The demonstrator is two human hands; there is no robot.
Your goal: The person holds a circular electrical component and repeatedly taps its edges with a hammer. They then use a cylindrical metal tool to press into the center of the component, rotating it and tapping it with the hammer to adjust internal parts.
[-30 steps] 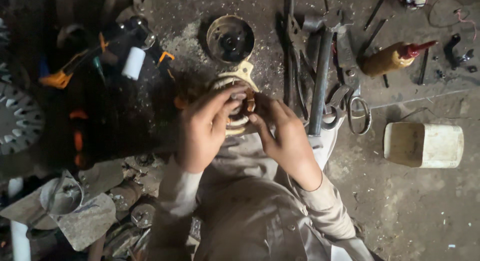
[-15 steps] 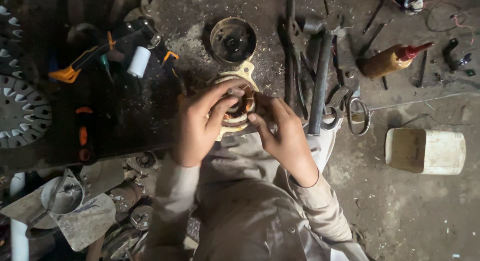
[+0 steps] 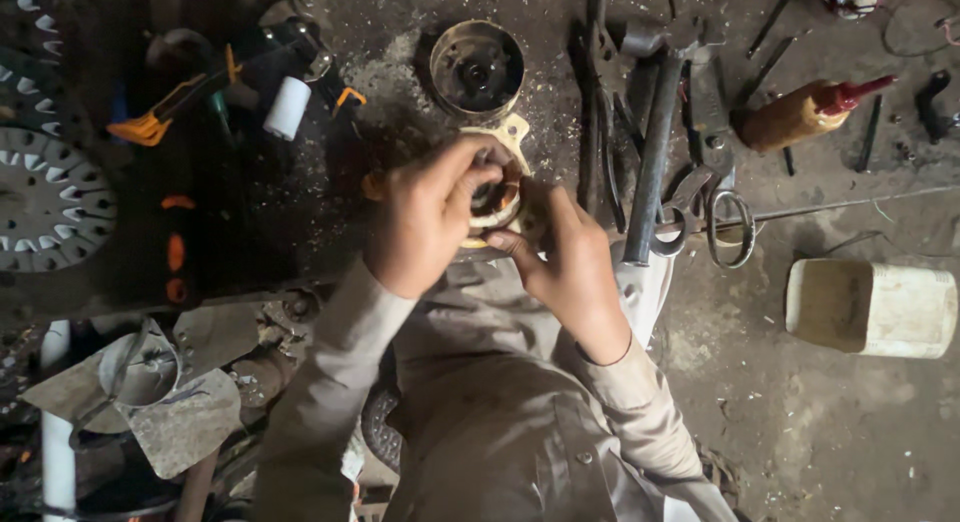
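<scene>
While our left hand (image 3: pixel 425 217) curls over the top of a small round motor stator (image 3: pixel 497 197), fingers pinching at its inner windings, our right hand (image 3: pixel 570 267) grips it from the lower right side. We hold the stator just above the gritty floor (image 3: pixel 800 412), in front of our lap. Just beyond it stands a round metal housing (image 3: pixel 477 70). To the right lie a dark hammer (image 3: pixel 655 147) and scissors (image 3: pixel 722 217); further right sit an amber glue bottle (image 3: pixel 805 112) and a cream plastic tub (image 3: pixel 870 307). A white roll (image 3: pixel 287 108) lies to the left.
</scene>
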